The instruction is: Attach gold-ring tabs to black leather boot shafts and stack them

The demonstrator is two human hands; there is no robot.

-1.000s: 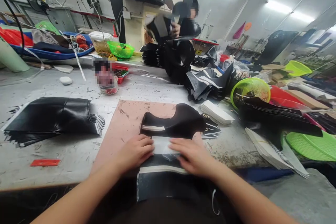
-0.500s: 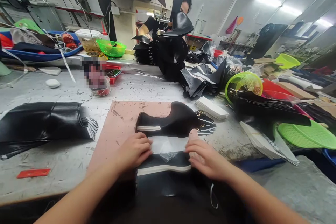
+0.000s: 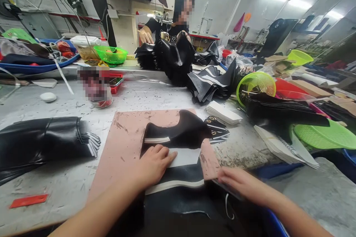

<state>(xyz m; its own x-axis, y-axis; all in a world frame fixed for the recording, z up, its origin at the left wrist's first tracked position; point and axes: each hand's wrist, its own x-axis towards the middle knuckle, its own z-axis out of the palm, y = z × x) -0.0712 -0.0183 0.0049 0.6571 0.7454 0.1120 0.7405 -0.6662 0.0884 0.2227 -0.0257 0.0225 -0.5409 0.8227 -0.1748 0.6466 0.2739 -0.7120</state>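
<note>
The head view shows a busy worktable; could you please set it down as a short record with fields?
Left hand: resting on the white panel
Right hand: at the right edge of the pink mat; grip unclear
Beyond left hand: eyeleted black stack
Far left: glossy black stack, red strip
Right: yellow-green mesh basket
Across table: person at sewing machine

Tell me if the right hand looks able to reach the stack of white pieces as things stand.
Probably yes: the white stack lies beyond the right hand with its top uncovered, and nothing seems to block the tabletop between them. The black pieces with eyelets lie beside it.
</note>
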